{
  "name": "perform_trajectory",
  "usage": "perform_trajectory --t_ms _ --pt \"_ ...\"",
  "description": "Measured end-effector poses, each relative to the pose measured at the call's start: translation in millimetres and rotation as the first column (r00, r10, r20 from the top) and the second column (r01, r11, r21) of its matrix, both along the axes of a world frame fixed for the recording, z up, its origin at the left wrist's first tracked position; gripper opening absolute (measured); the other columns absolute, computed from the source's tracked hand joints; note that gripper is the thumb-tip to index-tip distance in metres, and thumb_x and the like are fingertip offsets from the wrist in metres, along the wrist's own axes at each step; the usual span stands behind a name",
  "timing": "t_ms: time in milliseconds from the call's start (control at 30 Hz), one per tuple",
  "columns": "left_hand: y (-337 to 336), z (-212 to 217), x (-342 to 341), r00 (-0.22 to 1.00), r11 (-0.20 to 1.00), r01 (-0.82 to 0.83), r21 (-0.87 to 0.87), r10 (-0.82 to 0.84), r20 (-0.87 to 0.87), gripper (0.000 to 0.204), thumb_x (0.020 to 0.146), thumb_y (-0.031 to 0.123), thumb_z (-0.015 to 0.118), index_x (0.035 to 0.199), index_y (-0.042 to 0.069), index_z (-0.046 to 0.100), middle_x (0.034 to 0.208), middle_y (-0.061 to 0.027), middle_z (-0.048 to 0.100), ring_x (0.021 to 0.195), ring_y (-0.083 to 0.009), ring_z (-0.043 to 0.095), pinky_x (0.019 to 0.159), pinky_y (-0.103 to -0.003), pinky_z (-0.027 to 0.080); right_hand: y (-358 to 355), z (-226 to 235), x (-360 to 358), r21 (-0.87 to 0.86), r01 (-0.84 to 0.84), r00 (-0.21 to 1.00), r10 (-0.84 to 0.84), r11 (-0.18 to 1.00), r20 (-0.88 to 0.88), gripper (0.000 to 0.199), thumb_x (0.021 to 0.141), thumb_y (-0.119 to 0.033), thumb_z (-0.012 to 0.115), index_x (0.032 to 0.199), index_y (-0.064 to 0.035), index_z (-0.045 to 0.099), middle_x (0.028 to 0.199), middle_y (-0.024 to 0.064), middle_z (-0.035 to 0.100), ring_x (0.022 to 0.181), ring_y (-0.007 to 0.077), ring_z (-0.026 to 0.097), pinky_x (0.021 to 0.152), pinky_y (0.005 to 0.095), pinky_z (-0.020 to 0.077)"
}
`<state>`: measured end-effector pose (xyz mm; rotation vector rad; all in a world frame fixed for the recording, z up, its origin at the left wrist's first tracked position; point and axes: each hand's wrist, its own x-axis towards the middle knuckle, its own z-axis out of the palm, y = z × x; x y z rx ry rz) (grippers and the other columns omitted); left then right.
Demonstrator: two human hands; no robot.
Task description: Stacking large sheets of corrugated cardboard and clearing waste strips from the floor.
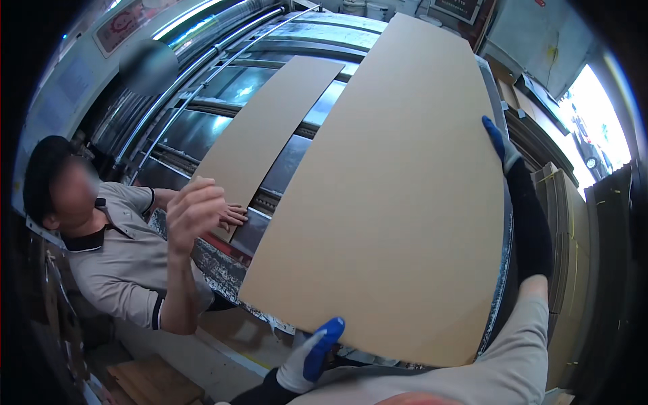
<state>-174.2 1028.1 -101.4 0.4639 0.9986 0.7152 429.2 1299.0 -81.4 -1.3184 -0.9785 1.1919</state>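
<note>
Large brown cardboard sheet (391, 202): one, flat, centre. Left hand (312, 361), gloved blue and white: at near edge, grip cannot be told. Right hand (501, 145), likewise gloved: at right edge, grip cannot be told. Narrower sheet (270, 118): left, beneath co-worker's hand (233, 214). Metal machine (233, 84): far left.

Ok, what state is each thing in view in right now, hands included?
Wide board: flat, unfolded
Narrow board: flat, apart from the wide board
Left hand: gloved, at the wide board's near edge
Right hand: gloved, at its right edge
Co-worker's raised hand: bare
Co-worker's other hand: bare, on the narrow board
</note>
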Motion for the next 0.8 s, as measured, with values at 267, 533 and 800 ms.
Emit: perform_trajectory --t_ms 267,533,800 --pt "42.7 14.4 28.3 0.999 0.974 0.032 0.223 -0.038 0.024 0.045 0.104 0.038 0.046 0.134 0.004 0.05 0.126 -0.0044 0.056 0.116 -0.0116 0.052 0.099 -0.029 0.043 -26.5 -63.7 50.4 0.772 0.039 0.485 -0.688 0.634 0.541 0.056 0.1 -0.034 0.055 0.142 0.0015 0.044 0.128 0.0139 0.058 0.107 0.0215 0.062 0.092 0.0319 0.0508" --pt "32.6 -15.9 -5.3 0.834 0.722 0.551 0.417 -0.468 -0.291 0.036 0.094 0.029 0.062 0.108 -0.004 0.059 0.091 -0.0151 0.069 0.079 -0.0227 0.07 0.072 -0.035 0.058 -84.7 28.9 21.1 0.635 0.554 0.613 -0.78 0.539 0.127 0.043 0.098 -0.042 0.055 0.12 -0.005 0.061 0.107 0.0057 0.067 0.094 0.0135 0.06 0.085 0.0285 0.0464" --pt "85.1 -138.1 -97.2 0.977 0.886 -0.213 0.412 0.193 0.091 0.037 0.101 0.031 0.046 0.119 0.004 0.063 0.115 -0.0124 0.066 0.107 -0.0287 0.062 0.096 -0.043 0.049 -267.4 -67.7 -150.3 0.352 0.372 0.927 -0.321 0.859 -0.195 0.056 0.103 -0.045 0.044 0.139 -0.0025 0.049 0.129 0.0064 0.058 0.117 0.0137 0.054 0.101 0.0295 0.04"
